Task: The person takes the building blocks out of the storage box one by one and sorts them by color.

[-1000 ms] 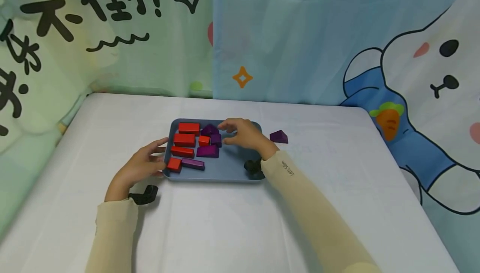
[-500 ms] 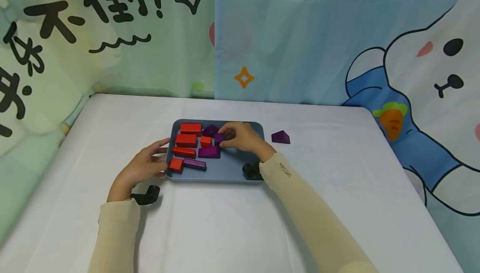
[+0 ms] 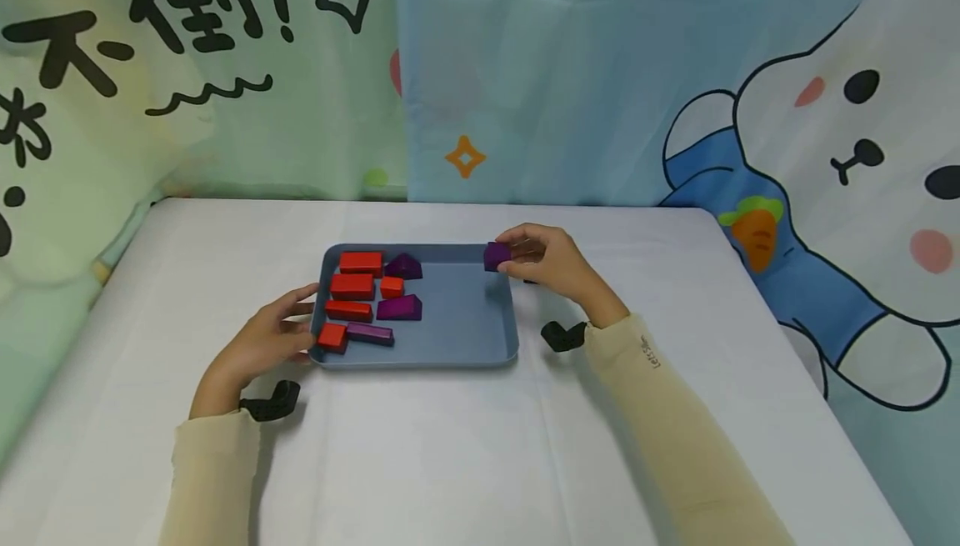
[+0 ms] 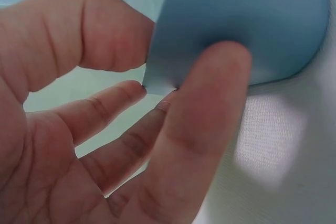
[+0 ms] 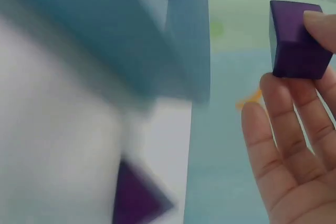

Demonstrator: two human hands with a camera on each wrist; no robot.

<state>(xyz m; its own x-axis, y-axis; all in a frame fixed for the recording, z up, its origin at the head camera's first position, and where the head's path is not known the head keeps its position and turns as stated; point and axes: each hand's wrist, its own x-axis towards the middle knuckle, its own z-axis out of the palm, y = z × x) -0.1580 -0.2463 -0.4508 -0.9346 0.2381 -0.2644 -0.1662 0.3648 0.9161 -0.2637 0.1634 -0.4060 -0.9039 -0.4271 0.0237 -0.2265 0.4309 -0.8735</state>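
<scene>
My right hand (image 3: pixel 547 258) pinches a small purple block (image 3: pixel 497 256) between thumb and fingertips, over the right rim of the blue-grey tray (image 3: pixel 465 346). In the right wrist view the held block (image 5: pixel 300 40) has flat faces and a slightly sloped side, with the thumb on top and fingers underneath. My left hand (image 3: pixel 262 338) holds the tray's left end. Its thumb (image 4: pixel 210 114) presses the wall in the left wrist view, while the other fingers reach to the far side. Left in the tray are several red blocks (image 3: pixel 352 286) and purple blocks (image 3: pixel 400 308), in rough rows.
Another purple block (image 5: pixel 137 198) lies on the white tablecloth outside the tray, mostly hidden behind the right hand in the head view. A printed curtain (image 3: pixel 540 71) hangs behind the table. Each wrist carries a black camera mount (image 3: pixel 562 336).
The right hand has taken the small purple block from beside the small red one and carried it right, to the tray's right rim. The left hand stays at the tray's left end.
</scene>
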